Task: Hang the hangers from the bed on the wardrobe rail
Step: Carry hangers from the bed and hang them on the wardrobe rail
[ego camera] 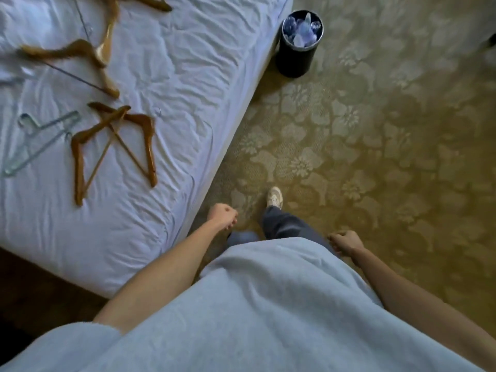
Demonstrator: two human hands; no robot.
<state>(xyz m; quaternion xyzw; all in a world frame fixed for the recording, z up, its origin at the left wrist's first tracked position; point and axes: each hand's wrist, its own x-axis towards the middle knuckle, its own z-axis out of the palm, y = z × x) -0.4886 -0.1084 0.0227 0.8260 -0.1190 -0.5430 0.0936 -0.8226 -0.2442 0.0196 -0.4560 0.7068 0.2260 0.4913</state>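
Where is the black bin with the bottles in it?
In the head view, the black bin stands on the patterned carpet near the top, just right of the bed corner, far ahead of both hands.

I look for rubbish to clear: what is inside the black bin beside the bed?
The black bin holds clear plastic items, probably bottles, blurred. Whatever lies beneath them is hidden.
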